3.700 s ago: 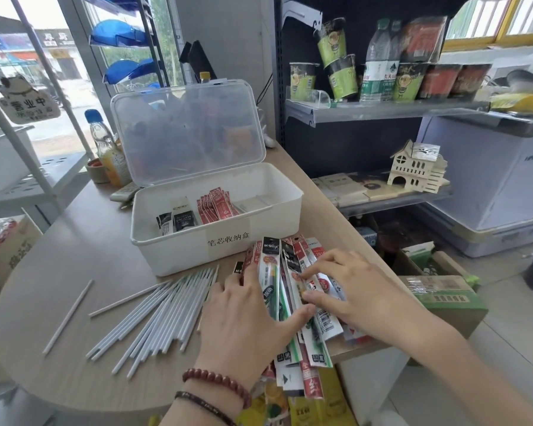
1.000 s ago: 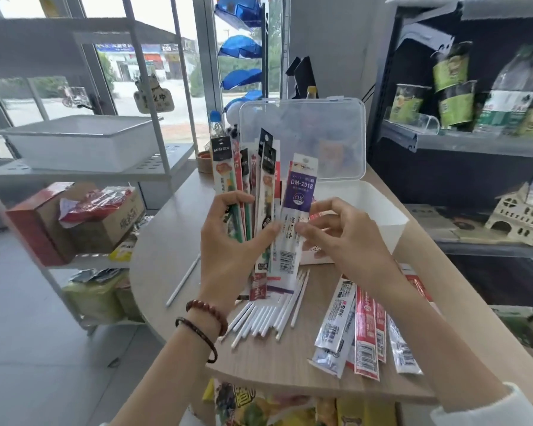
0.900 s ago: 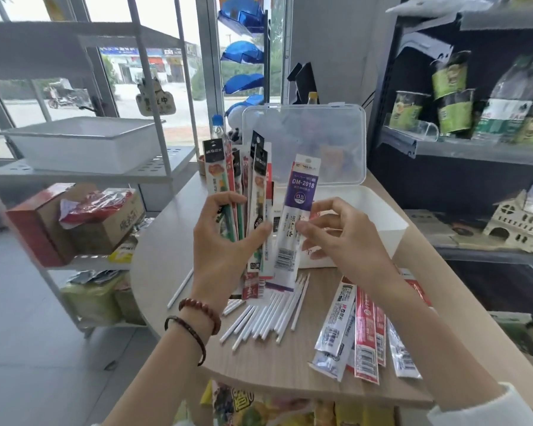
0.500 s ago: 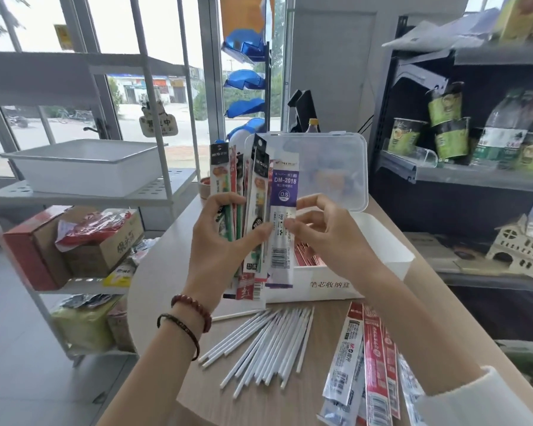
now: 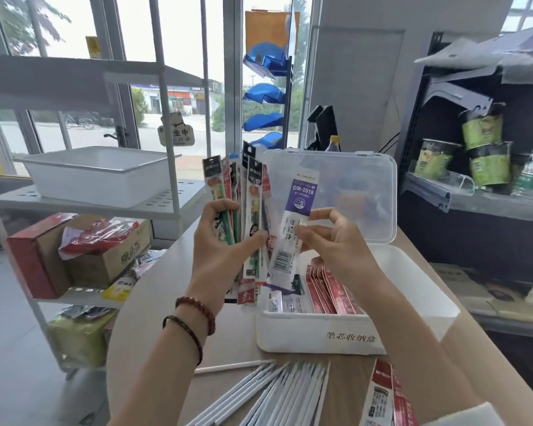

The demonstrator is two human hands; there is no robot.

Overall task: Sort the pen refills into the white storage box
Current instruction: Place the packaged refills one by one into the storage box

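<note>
Left hand grips fanned packaged pen refills; right hand pinches a purple-labelled refill packet above the open white plastic storage box.

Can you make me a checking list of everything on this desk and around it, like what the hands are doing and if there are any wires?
Surface: wooden table, rounded edge.
Job's things: white box, its lid open, red packs inside; white refills and loose packs lie on the table in front.
Clutter: bottle behind the lid.
Hands: left hand grips a fan of packs; right hand pinches a purple pack above the box.
Cables: one thin dark cable behind the lid.
Surroundings: cups on a shelf to the right; white tray and cardboard boxes on a rack to the left.
</note>
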